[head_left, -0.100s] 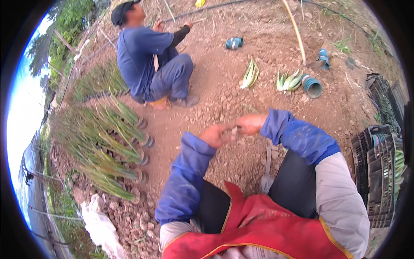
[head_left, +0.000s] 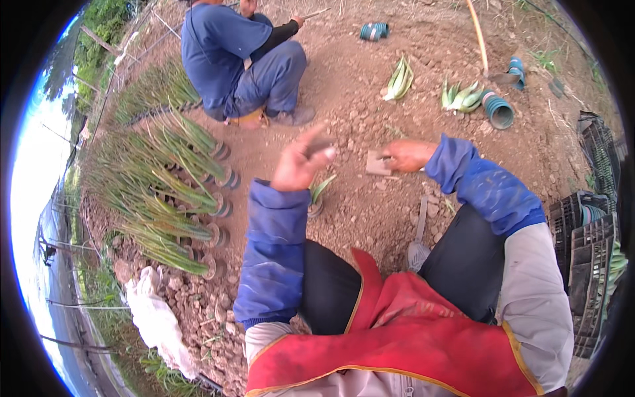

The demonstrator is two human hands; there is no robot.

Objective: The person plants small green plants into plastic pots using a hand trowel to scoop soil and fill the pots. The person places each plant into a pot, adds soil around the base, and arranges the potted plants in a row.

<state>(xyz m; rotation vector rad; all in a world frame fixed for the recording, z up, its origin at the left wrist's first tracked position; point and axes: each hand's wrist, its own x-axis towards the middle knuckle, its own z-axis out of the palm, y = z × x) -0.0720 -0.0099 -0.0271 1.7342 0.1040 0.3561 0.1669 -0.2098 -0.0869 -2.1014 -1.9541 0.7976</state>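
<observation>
My left hand [head_left: 299,162] is raised above the soil with its fingers apart, somewhat blurred, and I see nothing held in it. Just below it stands a small potted plant [head_left: 320,193] with pointed green leaves, partly hidden by the hand. My right hand [head_left: 406,156] pinches a flat, squarish, brownish-grey piece [head_left: 378,163] over the ground; what it is made of I cannot tell. Nearer to me, a trowel [head_left: 421,225] with a pale handle rests between my knees, its blade partly out of sight.
Rows of potted plants [head_left: 165,192] stand at left, beside a white sack [head_left: 155,317]. A person [head_left: 231,59] squats beyond, holding a stick. Loose aloe plants [head_left: 399,78], teal stacked pots [head_left: 497,110] and a long-handled tool [head_left: 479,40] lie ahead. Black crates [head_left: 589,264] stand at right.
My hands were close together and have moved apart, the left one lifting and opening. The flat piece now shows in the right hand, and the potted plant has come into sight. The view has tilted down.
</observation>
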